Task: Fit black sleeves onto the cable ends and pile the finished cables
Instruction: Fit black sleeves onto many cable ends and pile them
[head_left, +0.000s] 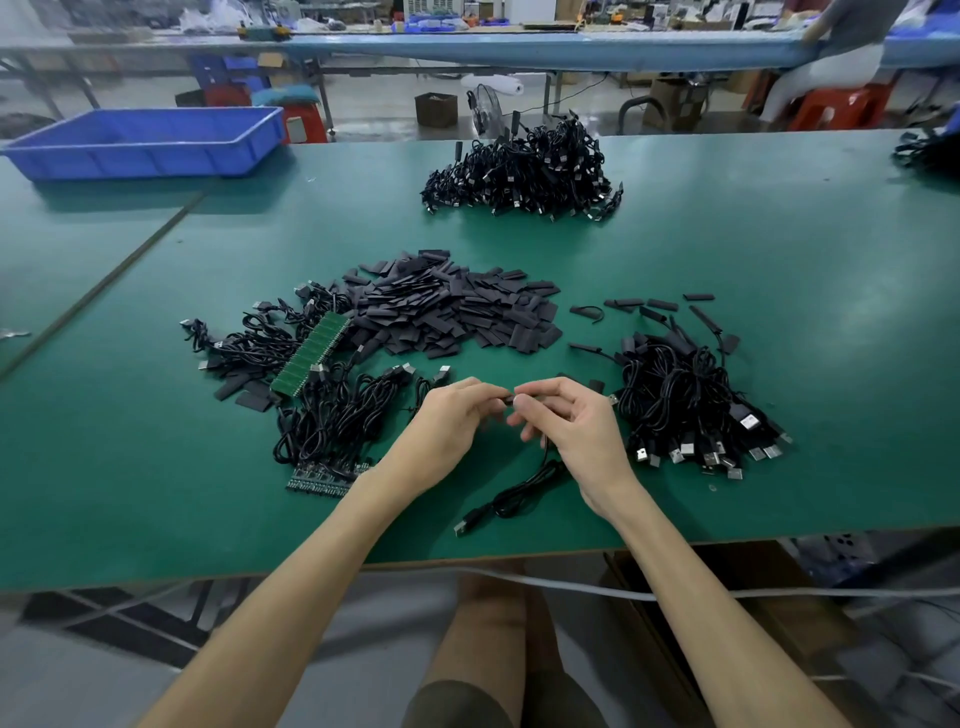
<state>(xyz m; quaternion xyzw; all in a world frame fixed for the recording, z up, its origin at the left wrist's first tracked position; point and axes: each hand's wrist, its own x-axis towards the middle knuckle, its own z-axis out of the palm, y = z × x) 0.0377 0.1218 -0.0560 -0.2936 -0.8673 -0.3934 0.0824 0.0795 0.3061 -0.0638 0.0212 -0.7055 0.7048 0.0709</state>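
Observation:
My left hand (451, 418) and my right hand (574, 423) meet fingertip to fingertip above the green table (779, 249), pinching a small black sleeve (508, 399) and a cable end between them. That black cable (511, 496) hangs from my right hand and coils on the table, its USB plug lying toward the front edge. A heap of flat black sleeves (457, 306) lies straight ahead. Cables with green boards (311, 358) lie at the left. A pile of sleeved cables (685, 400) lies at the right.
A larger pile of black cables (524, 171) sits at the far middle of the table. A blue plastic tray (145, 140) stands at the back left. More cables (930, 150) show at the far right edge. Loose sleeves (654, 304) lie scattered right of the heap.

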